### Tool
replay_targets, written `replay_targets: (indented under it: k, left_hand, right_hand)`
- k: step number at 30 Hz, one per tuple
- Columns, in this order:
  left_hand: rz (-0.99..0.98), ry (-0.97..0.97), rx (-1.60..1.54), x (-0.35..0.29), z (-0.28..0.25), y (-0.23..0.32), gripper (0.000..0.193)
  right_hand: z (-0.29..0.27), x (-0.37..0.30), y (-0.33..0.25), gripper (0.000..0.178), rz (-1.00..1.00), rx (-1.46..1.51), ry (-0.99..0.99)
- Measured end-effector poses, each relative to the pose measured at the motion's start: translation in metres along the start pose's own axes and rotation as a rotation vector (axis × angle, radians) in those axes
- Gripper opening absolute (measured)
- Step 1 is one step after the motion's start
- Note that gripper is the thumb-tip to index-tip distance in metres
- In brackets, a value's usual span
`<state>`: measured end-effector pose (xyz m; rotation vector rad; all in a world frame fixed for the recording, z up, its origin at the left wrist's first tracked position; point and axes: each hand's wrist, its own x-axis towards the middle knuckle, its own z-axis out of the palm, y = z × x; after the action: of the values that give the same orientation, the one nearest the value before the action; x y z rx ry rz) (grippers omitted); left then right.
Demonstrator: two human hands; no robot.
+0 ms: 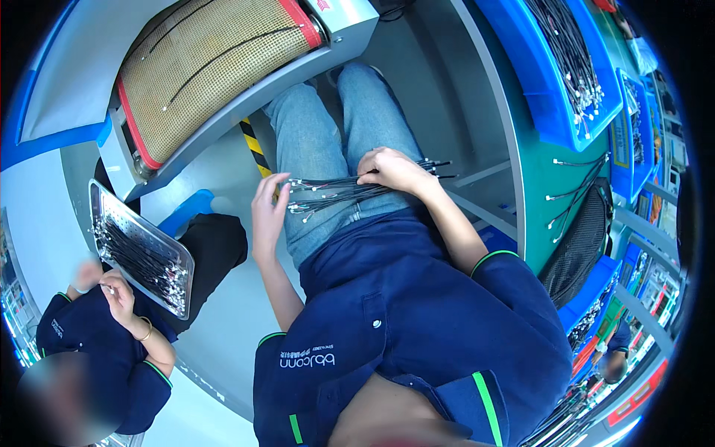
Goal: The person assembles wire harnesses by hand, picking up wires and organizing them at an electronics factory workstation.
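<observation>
We have our right hand (391, 171) closed over a bundle of cables (354, 193) lying across our jeans (305, 134), while our left hand (268, 205), thumb and fingers apart, sits just beside the cables' left ends, contact unclear. We judge that strands could slip down or tangle, since only 1 hand clearly clamps them and the left ends fan loose. The bundle's long axis runs left to right, climbing slightly rightward, its white-plugged ends pointing left and its dark tips poking past the right hand toward the green table (536, 186).
</observation>
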<state>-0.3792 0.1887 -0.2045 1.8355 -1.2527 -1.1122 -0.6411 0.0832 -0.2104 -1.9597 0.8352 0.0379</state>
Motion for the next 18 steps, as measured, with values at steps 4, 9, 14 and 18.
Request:
replay_targets:
  k: [4, 9, 14, 18]
  left_hand:
    - [0.087, -0.060, 0.086, -0.030, 0.000, 0.011, 0.022]
    - [0.171, -0.122, 0.125, -0.070, -0.016, 0.038, 0.025]
    - [0.148, -0.110, 0.115, -0.112, -0.028, 0.063, 0.024]
    - [0.192, 0.045, 0.167, -0.129, -0.030, 0.089, 0.019]
  right_hand:
    - [0.001, -0.023, -0.026, 0.023, -0.032, -0.003, 0.075]
    - [0.004, -0.052, -0.069, 0.025, -0.134, -0.042, 0.296]
    - [-0.009, -0.087, -0.122, 0.025, -0.036, -0.006, 0.255]
    - [-0.022, -0.107, -0.150, 0.023, -0.097, -0.001, 0.201]
